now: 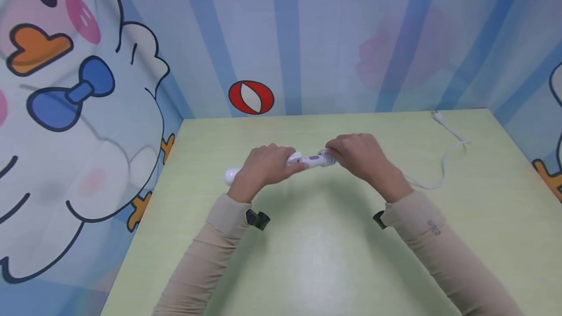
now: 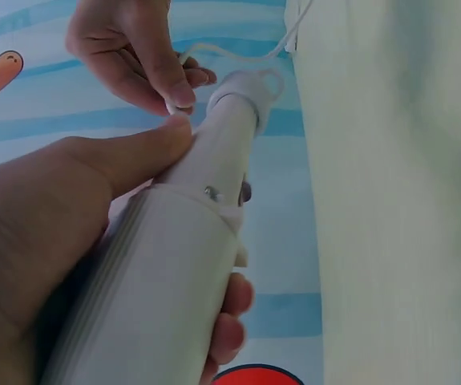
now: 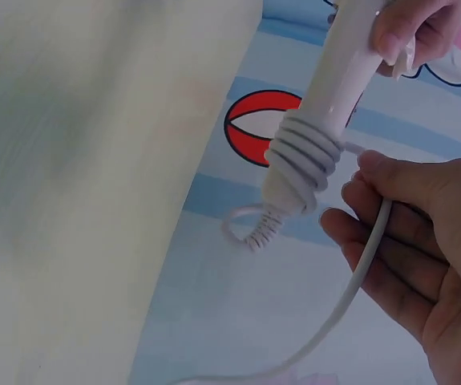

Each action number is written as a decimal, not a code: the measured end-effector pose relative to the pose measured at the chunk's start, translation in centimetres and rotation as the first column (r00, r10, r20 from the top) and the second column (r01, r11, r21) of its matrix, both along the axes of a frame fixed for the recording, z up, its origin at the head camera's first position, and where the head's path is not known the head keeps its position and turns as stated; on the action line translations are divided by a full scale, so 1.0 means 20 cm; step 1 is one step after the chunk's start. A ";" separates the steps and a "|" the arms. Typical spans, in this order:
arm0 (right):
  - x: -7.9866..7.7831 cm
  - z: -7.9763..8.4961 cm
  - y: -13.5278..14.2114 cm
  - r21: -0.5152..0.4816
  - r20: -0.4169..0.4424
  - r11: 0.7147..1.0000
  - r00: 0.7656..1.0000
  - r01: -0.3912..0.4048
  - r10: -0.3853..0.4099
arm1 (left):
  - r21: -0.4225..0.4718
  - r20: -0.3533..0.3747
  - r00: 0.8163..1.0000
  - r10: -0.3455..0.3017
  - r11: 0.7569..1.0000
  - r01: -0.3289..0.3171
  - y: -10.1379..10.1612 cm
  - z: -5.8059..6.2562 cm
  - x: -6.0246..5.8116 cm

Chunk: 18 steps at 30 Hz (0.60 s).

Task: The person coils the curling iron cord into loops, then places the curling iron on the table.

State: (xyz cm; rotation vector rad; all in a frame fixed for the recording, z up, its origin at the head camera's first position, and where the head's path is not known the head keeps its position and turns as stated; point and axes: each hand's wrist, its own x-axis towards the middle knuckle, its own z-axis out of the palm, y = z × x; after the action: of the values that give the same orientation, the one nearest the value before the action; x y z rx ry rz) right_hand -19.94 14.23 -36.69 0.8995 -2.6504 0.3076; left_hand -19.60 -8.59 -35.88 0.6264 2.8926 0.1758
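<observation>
My left hand grips a white curling iron around its middle, thumb laid along it. Its rounded tip sticks out on the left, and the slim handle points right. Several turns of white cord are wound round the handle's end, beside the ribbed cord sleeve. With thumb and index finger, my right hand pinches the cord close to these turns. From there the loose length runs down across the fingers. In the left wrist view the thick barrel fills the foreground.
A pale yellow-green table lies under both hands. The cord's loose part trails over its right side to a white plug near the back edge. Blue striped walls with cartoon figures stand behind and at the sides.
</observation>
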 end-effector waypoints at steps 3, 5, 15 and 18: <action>0.01 -0.01 -0.02 -0.059 0.091 0.996 0.994 0.060 -0.055 | -0.001 -0.047 0.999 0.026 1.000 -0.026 -0.01 0.00 -0.01; 0.01 -0.01 -0.03 -0.104 0.168 0.990 0.983 0.093 -0.074 | 0.003 -0.075 0.996 0.042 0.999 -0.042 -0.02 0.00 -0.02; 0.06 -0.10 -0.02 -0.319 0.332 0.936 0.943 0.148 -0.037 | 0.097 -0.148 0.977 0.152 0.986 -0.138 -0.06 0.01 -0.05; 0.06 -0.14 -0.02 -0.366 0.337 0.918 0.941 0.153 -0.022 | 0.131 -0.137 0.979 0.152 0.982 -0.134 -0.06 0.01 -0.05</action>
State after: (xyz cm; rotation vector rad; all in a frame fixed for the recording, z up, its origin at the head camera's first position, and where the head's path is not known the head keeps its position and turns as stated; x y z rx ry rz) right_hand -18.81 13.73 -39.39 0.6387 -2.7571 0.9990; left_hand -20.69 -9.78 -35.68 0.4673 3.0889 0.3412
